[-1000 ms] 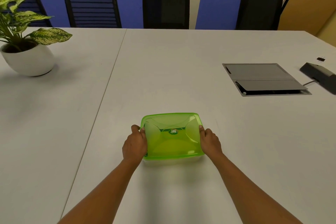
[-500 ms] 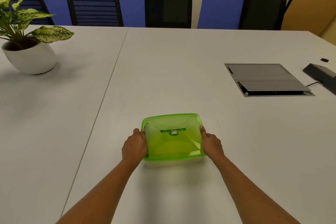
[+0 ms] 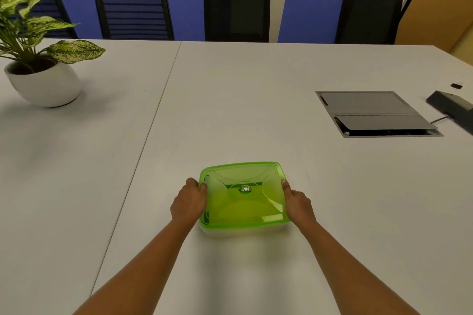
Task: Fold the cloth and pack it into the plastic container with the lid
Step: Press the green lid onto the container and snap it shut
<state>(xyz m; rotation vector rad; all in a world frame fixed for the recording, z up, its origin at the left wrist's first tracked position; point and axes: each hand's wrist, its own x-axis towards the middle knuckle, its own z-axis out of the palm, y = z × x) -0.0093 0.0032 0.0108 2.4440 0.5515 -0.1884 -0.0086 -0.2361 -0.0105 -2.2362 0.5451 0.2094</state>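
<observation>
- Gripping the box (image 3: 245, 231) from both sides, the left hand (image 3: 189, 202) clasps the lid (image 3: 243, 195) edge at 9 o'clock and the right hand (image 3: 298, 202) clasps it at 3 o'clock, fingers curled over the rim, thumbs on top.
- The two-sided hold probably serves to press the green lid down evenly, or to lift it evenly; which one, I cannot tell.
- The box sits on the white worktop (image 3: 256, 110) just ahead of the person, at the near centre, well apart from the plant pot (image 3: 44, 84) at 10 o'clock and the grey floor-box flap (image 3: 371, 112) at 2 o'clock.
- Its long axis runs from 9 to 3 o'clock; the lid faces up, its round label (image 3: 244, 189) upside down to the wearer.
- The cloth is not clearly visible through the tinted lid.
</observation>
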